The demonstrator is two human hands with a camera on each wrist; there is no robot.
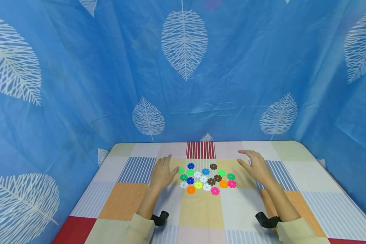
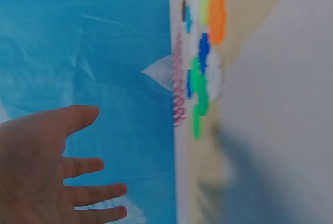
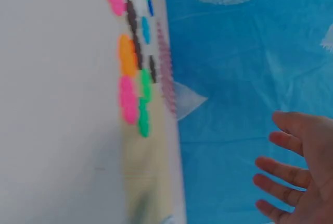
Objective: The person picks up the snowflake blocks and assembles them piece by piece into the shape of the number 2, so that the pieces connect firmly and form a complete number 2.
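Note:
Several flat, notched plastic discs in blue, green, white, brown, orange, pink and a yellow one (image 1: pixel 198 185) lie loosely grouped on the patchwork cloth. My left hand (image 1: pixel 162 173) is held over the cloth just left of the group, fingers extended and thumb toward the discs, touching none. On the other side my right hand (image 1: pixel 256 167) hovers, farther from the discs, with thumb and fingers spread and holding nothing. The left wrist view shows the left hand (image 2: pixel 41 166) apart from the green disc (image 2: pixel 196 122); the right wrist view shows the right hand (image 3: pixel 302 166) apart from the pink disc (image 3: pixel 128 100).
A checked patchwork cloth (image 1: pixel 201 211) covers the table. Blue sheeting (image 1: pixel 231 84) with white leaf prints rises behind the table and along both sides. Black straps with small mounts (image 1: pixel 160 218) sit at both wrists, beside pale sleeves.

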